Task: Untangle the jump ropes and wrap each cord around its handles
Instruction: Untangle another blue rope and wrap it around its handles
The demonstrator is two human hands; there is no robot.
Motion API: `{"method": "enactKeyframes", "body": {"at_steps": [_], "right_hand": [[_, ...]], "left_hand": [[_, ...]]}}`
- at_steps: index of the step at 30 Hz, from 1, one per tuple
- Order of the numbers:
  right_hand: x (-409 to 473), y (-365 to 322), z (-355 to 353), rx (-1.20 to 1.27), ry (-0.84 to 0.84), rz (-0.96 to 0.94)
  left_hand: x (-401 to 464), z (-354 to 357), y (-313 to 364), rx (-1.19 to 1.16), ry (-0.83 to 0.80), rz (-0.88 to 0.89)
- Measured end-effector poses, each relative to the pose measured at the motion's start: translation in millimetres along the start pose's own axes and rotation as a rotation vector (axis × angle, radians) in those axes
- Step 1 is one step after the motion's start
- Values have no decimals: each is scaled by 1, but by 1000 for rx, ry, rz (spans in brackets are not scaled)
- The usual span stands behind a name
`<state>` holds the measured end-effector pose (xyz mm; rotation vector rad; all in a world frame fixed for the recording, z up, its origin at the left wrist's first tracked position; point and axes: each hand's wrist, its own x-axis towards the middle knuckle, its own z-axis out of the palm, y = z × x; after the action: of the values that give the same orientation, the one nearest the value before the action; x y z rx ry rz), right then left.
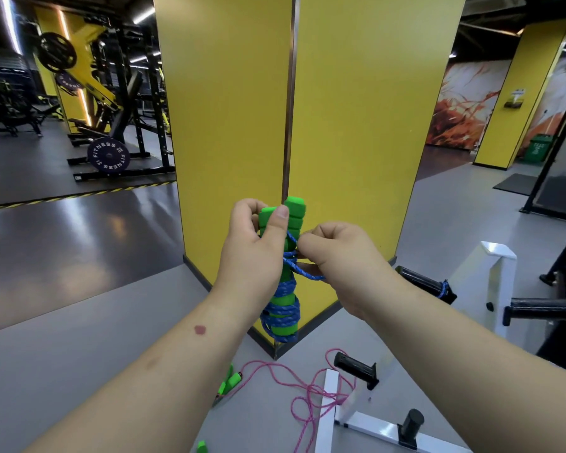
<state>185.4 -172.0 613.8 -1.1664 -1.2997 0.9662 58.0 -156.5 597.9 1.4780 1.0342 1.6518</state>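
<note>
Around green handles [283, 256]: hands, gripping.

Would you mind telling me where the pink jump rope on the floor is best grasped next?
Probably by its green handles, coming from above. They lie together on the floor, left of the white rack, apart from the loose pink cord, which loops near the rack's leg and would likely drag.

left grip [258, 246]: fingers curled, raised | right grip [334, 253]: pinching, raised

yellow pillar [356, 125]; grey floor [79, 305]; weight racks [111, 109] left; white frame [497, 282] right
</note>
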Motion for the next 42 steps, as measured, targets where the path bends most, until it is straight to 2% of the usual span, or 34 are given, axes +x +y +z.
{"method": "enactKeyframes", "body": {"at_steps": [4, 7, 10, 12, 14, 16, 18, 22, 25, 30, 32, 35, 39, 41, 42], "right_hand": [[1, -1, -12, -139, -121, -42], [-1, -3, -37, -257, -247, -15], [-2, 1, -69, -353, -370, 41], [0, 2, -88, -215, -348, 72], [6, 0, -108, 19, -247, 73], [15, 0, -124, 30, -148, 65], [19, 9, -127, -204, -69, 125], [15, 54, -114, -429, -190, 463], [16, 77, -115, -286, -170, 560], [31, 98, -140, 203, -27, 709], [35, 105, -156, 231, 6, 716], [41, 115, -179, 168, -38, 658], [58, 124, -198, 175, -59, 564], [70, 123, -207, 84, -131, 539], [76, 120, -212, -54, -196, 519]], "left_hand": [[5, 2, -2, -114, -123, -225], [10, 4, -14, -215, -96, -413], [13, 11, -31, -247, -89, -529], [13, 22, -46, -271, -81, -583], [10, 38, -63, -259, -29, -630], [5, 57, -79, -208, -8, -610], [-1, 76, -86, -171, -17, -548], [1, 107, -100, -4, -21, -346], [6, 119, -110, 66, -45, -265], [5, 141, -133, 87, -153, -198], [4, 151, -144, 83, -173, -220], [3, 172, -158, 67, -214, -283], [10, 207, -181, -43, -224, -484], [20, 223, -191, -126, -222, -585], [26, 229, -195, -158, -223, -618]]}}
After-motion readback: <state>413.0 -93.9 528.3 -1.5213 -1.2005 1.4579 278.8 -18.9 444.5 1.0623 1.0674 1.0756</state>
